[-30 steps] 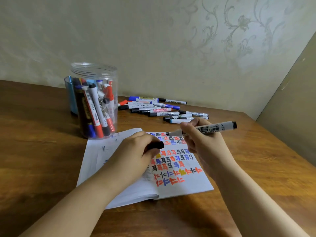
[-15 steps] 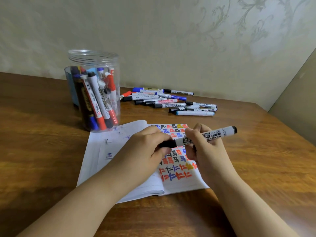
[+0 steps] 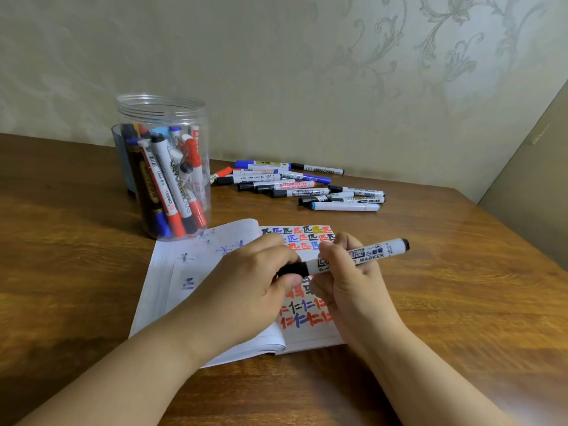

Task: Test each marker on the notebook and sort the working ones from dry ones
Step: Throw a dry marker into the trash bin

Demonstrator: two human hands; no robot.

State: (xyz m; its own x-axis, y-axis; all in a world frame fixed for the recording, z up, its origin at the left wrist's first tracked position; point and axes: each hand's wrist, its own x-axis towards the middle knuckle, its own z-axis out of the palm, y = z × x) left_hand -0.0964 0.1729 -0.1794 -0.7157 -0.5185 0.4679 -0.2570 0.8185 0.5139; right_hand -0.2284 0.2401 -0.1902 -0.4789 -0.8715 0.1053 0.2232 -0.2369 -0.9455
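I hold a black whiteboard marker (image 3: 353, 258) level above the open notebook (image 3: 215, 272), my right hand (image 3: 347, 281) curled round the white barrel and my left hand (image 3: 258, 281) closed over its black cap (image 3: 293, 269) at the near end. The cap looks seated on the barrel, or very nearly so; I cannot tell whether it has clicked home, since my own fingers cover the joint. To do this step well I judge that I should keep barrel and cap in one straight line and press them squarely together, so the tip is not bent or left to dry, and keep the pair lifted clear of the page so no stray stroke lands on the rows of coloured test marks (image 3: 307, 238) on the right-hand page. Once the cap is firm, this marker needs to go to the correct group: a loose row of markers (image 3: 301, 187) lies on the wooden table (image 3: 461, 272) beyond the notebook, near the wall, and the clear jar (image 3: 163, 167) with more markers stands at the notebook's far left corner. Which group is working and which is dry I cannot tell from here.
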